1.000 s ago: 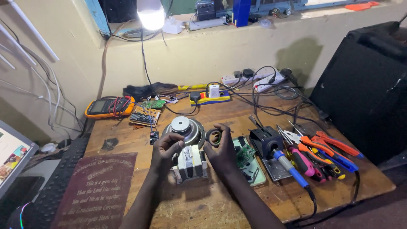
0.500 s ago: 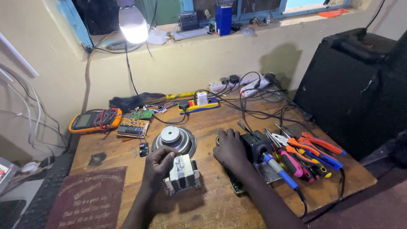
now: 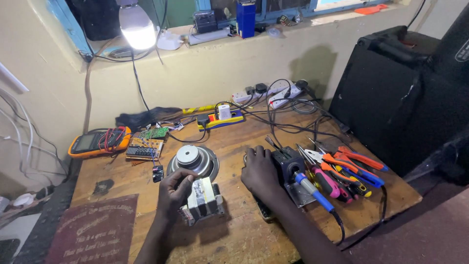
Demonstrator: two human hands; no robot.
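— Two hands are at work; what does each grip hold?

— Left hand (image 3: 175, 191) has its fingers closed on the top left of the small transformer (image 3: 202, 201), which stands on the wooden counter (image 3: 234, 230) just in front of the round speaker (image 3: 192, 159). Right hand (image 3: 260, 172) lies flat, fingers together, on a green circuit board that is mostly hidden under it; I cannot tell if it really clamps the board.

— How will the transformer handle?

— I judge it heavy for its size and stiff, with an iron core. Better to take it by the metal sides, not by the thin wires.

— And around?

— Black soldering stand (image 3: 289, 166) touches the right hand; screwdrivers and pliers (image 3: 342, 173) lie beside. An orange multimeter (image 3: 97, 141) is well apart.
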